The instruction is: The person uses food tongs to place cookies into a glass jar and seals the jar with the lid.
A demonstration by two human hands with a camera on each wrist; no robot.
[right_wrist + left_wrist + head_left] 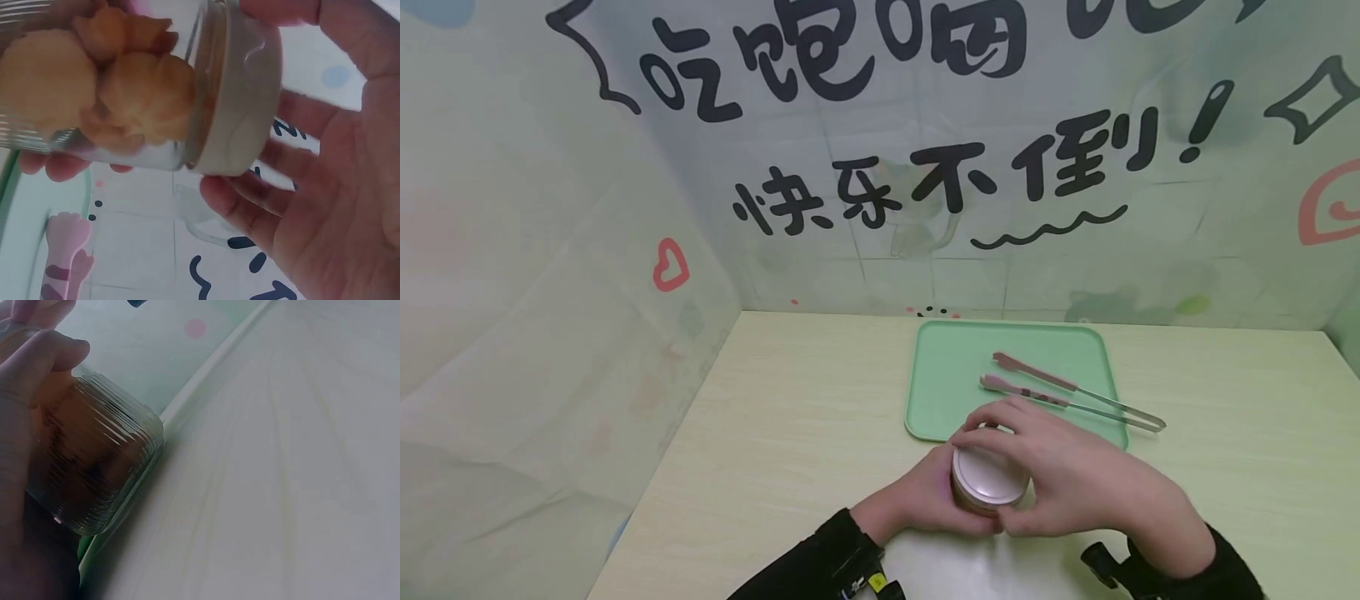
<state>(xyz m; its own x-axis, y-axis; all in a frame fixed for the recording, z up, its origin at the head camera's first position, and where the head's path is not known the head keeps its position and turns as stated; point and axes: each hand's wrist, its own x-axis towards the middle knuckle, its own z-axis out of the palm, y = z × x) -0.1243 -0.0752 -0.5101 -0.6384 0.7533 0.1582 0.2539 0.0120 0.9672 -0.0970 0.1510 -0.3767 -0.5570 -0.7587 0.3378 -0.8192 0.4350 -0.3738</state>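
Observation:
A ribbed clear glass jar [119, 450] with a pale round lid [991, 477] is in front of the green tray. My left hand [928, 496] holds the jar round its side. From above and the right, my right hand [1086, 483] grips the lid's rim between thumb and fingers. In the right wrist view the lid sits on the jar's mouth, and orange-brown rounded snack pieces [150, 94] show through the glass. Their exact kind cannot be told. Behind the hands lie tongs [1037, 367] with pink paw-shaped tips.
The light green tray [951, 358] lies at the back of the pale wooden table [790, 417], with the tongs across it and their bent end past its right edge. A printed backdrop sheet [820, 258] rises behind the table, and another covers the left side.

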